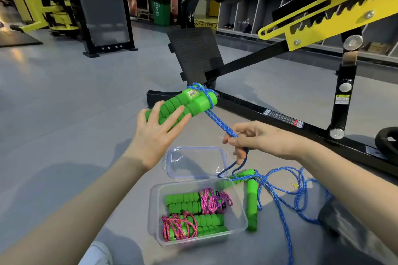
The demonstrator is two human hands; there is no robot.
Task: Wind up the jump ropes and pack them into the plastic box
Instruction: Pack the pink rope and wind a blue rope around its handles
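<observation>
Inspection from the remote station, head view only.

Left hand (158, 133): raised above the floor (64, 92), gripping a pair of green handles (183, 104) laid side by side. The fingers lie fairly straight across the near side of the handles. The far side of the grip is hidden from me.

Blue rope (221, 125): several turns are wound round the far end of the green handles. From there a doubled strand runs taut, down and to the right, into the right hand.

Right hand (258, 140): thumb and forefinger are pinched on the doubled strand, and the other fingers are loosely curled beside it. Below the pinch the rope hangs in a slack loop toward the floor. I cannot tell where that loop ends among the rope lying there.

Plastic box (155, 211): clear, open, standing on the floor below and between the two hands. It contains two wound bundles (193, 202) with green handles and pink rope, lying one in front of the other.

Lid (193, 161): clear, flat on the floor, just beyond the box and touching or nearly touching its far rim.

Second jump rope (252, 206): unwound on the floor just right of the box. One of its green handles lies along the box wall, and its blue cord is spread in loose tangles farther right.

Background: a black and yellow gym machine (280, 114) stands behind the work area.
</observation>
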